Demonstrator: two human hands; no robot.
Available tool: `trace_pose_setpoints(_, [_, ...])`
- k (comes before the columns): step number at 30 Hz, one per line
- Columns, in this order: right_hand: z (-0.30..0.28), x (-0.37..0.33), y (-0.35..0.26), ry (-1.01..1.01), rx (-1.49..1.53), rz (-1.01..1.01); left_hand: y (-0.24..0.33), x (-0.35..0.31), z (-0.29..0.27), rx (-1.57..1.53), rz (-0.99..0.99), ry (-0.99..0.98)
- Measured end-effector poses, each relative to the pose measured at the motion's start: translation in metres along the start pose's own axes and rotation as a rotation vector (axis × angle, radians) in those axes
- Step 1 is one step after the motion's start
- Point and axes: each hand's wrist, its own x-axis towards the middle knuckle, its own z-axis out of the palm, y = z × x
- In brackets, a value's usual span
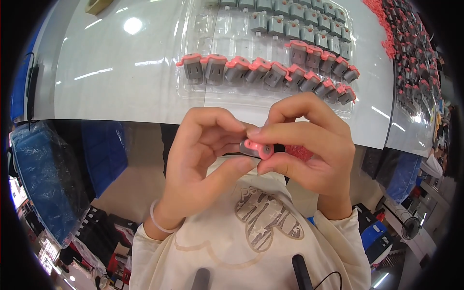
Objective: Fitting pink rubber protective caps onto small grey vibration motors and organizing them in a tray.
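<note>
In front of my chest, near the table's front edge, both hands hold a small grey motor (246, 149) with a pink plastic cap (264, 151) on its end. My left hand (195, 154) is closed on the motor body from the left. From the right, my right hand (316, 137) pinches the pink cap between thumb and fingers. The fingers partly hide how the cap sits. Just beyond my hands lies a clear plastic tray (232, 36). Its nearer rows hold motors with pink caps (237, 71), while bare grey motors (292, 28) fill the farther rows.
Loose pink parts (379, 19) lie along the table's right side, beside another tray crowded with pink-capped motors (415, 63). A roll of tape (96, 6) sits at the far left. More pink pieces (299, 152) show below the table edge, behind my right hand.
</note>
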Motion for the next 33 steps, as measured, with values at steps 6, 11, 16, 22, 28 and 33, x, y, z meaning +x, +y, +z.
trace_pose_setpoints(6, [-0.040, 0.028, -0.004, 0.000, -0.202, -0.242, 0.017, 0.000, -0.005, 0.179, 0.166, 0.076])
trace_pose_setpoints(11, [-0.055, 0.063, 0.012, 0.093, -0.392, -0.025, 0.034, -0.006, -0.018, 0.386, 0.277, 0.240])
trace_pose_setpoints(16, [-0.044, 0.063, 0.024, -0.032, -0.599, 0.068, 0.037, -0.014, -0.027, 0.458, 0.286, 0.317])
trace_pose_setpoints(22, [-0.038, 0.062, 0.035, 0.023, -0.588, -0.004, 0.049, 0.003, -0.031, 0.586, 0.303, 0.323])
trace_pose_setpoints(28, [-0.042, 0.059, 0.042, 0.017, -0.508, -0.053, 0.059, 0.084, -0.003, 0.967, 0.349, 0.179])
trace_pose_setpoints(33, [-0.052, 0.053, 0.033, -0.039, -0.602, -0.082, 0.036, 0.132, 0.003, 1.492, 0.614, 0.144])
